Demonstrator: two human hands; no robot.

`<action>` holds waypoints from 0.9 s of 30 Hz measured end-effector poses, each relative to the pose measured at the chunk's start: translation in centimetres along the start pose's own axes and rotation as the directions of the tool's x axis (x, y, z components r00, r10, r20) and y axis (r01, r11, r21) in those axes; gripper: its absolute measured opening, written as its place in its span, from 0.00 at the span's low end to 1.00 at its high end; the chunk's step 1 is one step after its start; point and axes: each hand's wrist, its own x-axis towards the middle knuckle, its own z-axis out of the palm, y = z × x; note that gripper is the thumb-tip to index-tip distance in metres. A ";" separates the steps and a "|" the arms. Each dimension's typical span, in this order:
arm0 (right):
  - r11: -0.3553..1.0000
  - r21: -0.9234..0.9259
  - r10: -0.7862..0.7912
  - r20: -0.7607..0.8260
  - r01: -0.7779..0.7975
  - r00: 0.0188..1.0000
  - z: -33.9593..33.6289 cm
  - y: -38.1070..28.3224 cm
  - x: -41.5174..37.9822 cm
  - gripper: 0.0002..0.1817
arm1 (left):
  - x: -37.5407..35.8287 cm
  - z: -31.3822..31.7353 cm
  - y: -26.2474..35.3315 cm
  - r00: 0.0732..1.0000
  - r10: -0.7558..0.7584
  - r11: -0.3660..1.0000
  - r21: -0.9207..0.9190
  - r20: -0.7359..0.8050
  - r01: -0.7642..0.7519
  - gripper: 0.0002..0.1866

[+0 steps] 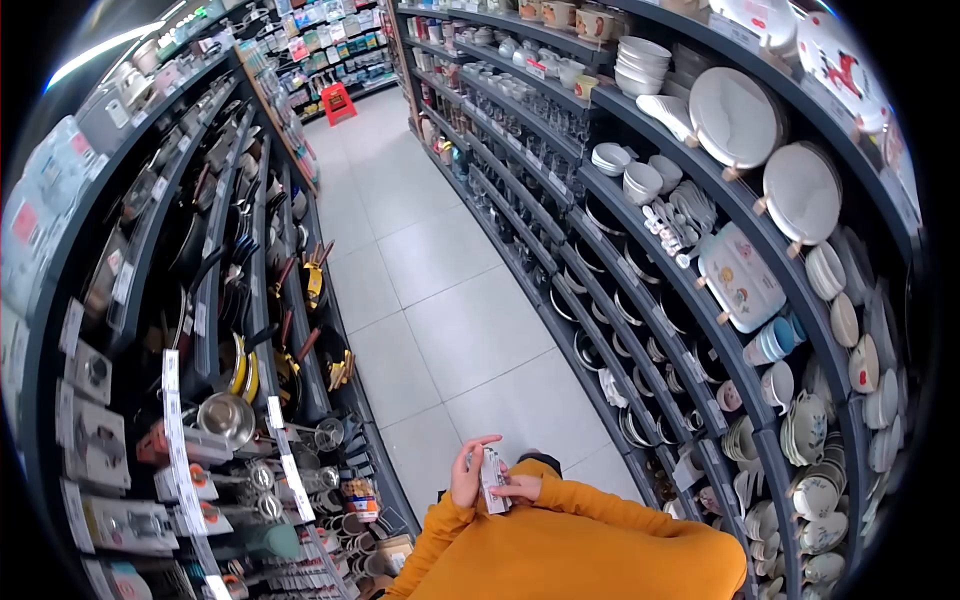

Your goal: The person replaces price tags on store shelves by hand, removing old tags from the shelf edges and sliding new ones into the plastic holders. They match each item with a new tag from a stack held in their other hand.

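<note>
A small white box with print on it (493, 482) is held upright in front of my body, at the bottom centre of the view. My left hand (467, 474) is at the box's left side, its index finger stretched out above the top. My right hand (521, 489) grips the lower right part of the box, its fingers bent against the front. Orange sleeves cover both arms. What is printed on the box is too small to read.
Shelves of pans and utensils (228, 290) line the left side. On the right, shelves hold plates (735, 118), bowls and cups. A tiled floor (440, 300) runs between them. A red stand (337, 103) is at the far end.
</note>
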 end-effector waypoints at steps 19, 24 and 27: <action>0.899 -0.427 0.123 0.030 -0.098 0.992 -18.9 -31.4 21.0 0.37 | 35.3 -8.6 13.0 0.998 -0.005 0.944 -0.329 -0.055 -0.013 0.25; 0.888 -0.456 0.085 0.036 -0.059 0.996 -22.1 -37.9 23.7 0.33 | 42.9 -11.7 15.2 0.998 -0.053 0.963 -0.262 0.022 0.057 0.21; 0.884 -0.385 -0.267 0.052 0.266 0.962 -23.7 -38.0 28.5 0.31 | 47.3 -15.0 16.1 0.981 -0.103 0.977 -0.166 0.167 0.131 0.25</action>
